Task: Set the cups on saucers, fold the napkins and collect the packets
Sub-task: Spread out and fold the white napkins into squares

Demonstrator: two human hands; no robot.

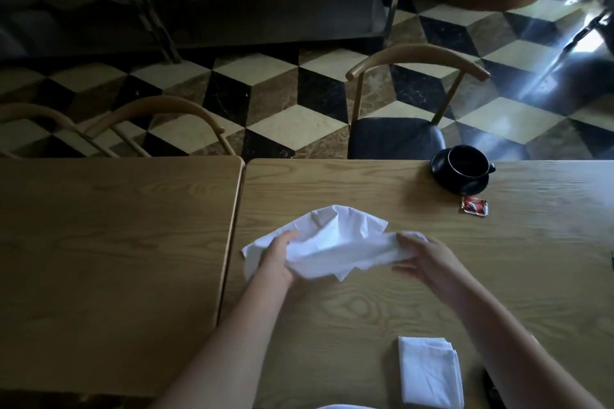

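Two napkins show: a crumpled white napkin at frame centre, held just above the table, and a folded napkin at lower right. The left hand and the right hand each curl their fingers round one end of the crumpled one. One black cup sits on one saucer near the far edge at upper right, one red packet just below it. Bare wood lies between. A dark object at the right edge is cut off.
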